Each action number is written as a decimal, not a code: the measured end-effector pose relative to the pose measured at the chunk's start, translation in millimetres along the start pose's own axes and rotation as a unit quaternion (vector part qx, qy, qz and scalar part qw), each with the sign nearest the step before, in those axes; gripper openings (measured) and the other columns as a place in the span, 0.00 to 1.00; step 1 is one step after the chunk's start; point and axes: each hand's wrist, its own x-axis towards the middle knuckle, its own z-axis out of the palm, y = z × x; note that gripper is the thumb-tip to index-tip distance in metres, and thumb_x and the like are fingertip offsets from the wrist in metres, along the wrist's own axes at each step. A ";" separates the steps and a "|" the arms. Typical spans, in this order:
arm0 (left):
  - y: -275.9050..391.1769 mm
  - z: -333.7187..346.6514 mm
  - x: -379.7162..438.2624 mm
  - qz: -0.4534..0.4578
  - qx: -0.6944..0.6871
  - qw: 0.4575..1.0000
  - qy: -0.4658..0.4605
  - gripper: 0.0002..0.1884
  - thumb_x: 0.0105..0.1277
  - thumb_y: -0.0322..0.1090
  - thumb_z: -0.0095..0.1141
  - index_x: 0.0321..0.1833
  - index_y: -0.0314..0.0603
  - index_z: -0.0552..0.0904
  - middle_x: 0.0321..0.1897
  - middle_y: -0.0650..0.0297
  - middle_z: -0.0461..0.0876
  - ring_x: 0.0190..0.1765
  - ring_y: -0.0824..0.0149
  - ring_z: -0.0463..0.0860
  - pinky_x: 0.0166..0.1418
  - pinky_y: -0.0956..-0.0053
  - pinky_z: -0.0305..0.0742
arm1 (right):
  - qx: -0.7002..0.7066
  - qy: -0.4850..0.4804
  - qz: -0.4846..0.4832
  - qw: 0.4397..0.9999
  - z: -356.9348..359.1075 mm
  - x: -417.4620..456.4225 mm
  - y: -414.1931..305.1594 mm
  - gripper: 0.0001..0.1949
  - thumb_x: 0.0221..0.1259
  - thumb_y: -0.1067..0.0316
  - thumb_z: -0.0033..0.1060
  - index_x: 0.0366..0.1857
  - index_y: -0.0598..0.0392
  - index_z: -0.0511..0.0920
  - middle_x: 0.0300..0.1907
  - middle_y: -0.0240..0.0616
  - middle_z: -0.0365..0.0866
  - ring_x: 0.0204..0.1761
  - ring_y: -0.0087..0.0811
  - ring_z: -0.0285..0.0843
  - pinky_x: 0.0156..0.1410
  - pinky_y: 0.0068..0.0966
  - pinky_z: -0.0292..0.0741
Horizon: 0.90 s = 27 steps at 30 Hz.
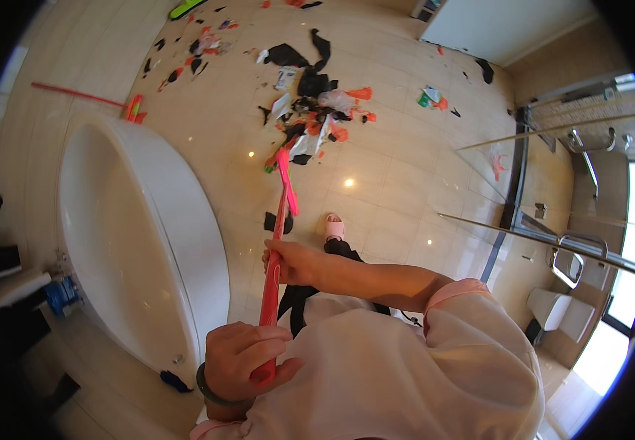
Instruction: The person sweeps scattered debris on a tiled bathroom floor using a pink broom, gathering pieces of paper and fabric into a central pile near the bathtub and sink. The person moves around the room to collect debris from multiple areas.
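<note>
My left hand (248,357) is wrapped round the top end of a red broom handle (271,291), close to my body. Farther down the same handle, my right hand (290,263) grips it. The pink broom head (286,181) rests on the tiled floor, its far end touching a pile of litter (317,121). Black scraps, orange-red pieces, white paper and clear plastic make up that pile. A crumpled green and white wrapper (432,97) lies apart to its right, and more scraps (204,47) are scattered at the upper left.
A white bathtub (202,242) stands at left, with a red-handled tool (134,108) beyond it. Glass shower doors with a metal handle (567,261) are at right. My pink slipper (334,226) is on the floor near the broom. A lime-green object (186,7) lies at the top edge.
</note>
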 end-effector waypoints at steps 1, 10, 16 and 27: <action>-0.1 -4.4 -9.8 -0.013 0.002 1.000 0.003 0.16 0.39 0.34 0.73 0.29 0.45 0.78 0.27 0.67 0.83 0.22 0.65 0.79 0.24 0.76 0.71 | -0.014 0.009 0.020 1.000 4.1 6.2 10.3 0.08 0.67 0.57 0.52 0.33 0.46 0.69 0.27 0.28 0.74 0.30 0.27 0.74 0.41 0.30 0.73; -48.5 22.9 -61.7 -0.185 0.016 0.972 0.147 0.12 0.49 0.27 0.69 0.32 0.40 0.77 0.25 0.59 0.80 0.25 0.57 0.79 0.30 0.70 0.74 | -0.052 0.019 0.101 0.993 -5.1 98.7 86.8 0.14 0.66 0.52 0.54 0.31 0.51 0.71 0.25 0.34 0.75 0.28 0.32 0.74 0.38 0.32 0.74; -85.0 35.4 -60.6 -0.192 -0.021 0.949 0.251 0.08 0.54 0.20 0.63 0.34 0.35 0.77 0.25 0.59 0.80 0.27 0.67 0.78 0.35 0.76 0.74 | -0.109 0.028 0.078 0.991 -22.3 143.4 66.5 0.13 0.65 0.50 0.54 0.32 0.48 0.72 0.32 0.33 0.75 0.39 0.33 0.75 0.47 0.33 0.73; -106.4 26.6 -7.0 -0.130 -0.089 0.926 0.343 0.06 0.58 0.22 0.62 0.33 0.36 0.76 0.24 0.60 0.79 0.22 0.68 0.78 0.29 0.77 0.73 | -0.172 0.051 -0.032 0.983 16.4 120.2 -43.4 0.13 0.65 0.52 0.53 0.27 0.46 0.71 0.26 0.30 0.75 0.31 0.27 0.76 0.37 0.28 0.74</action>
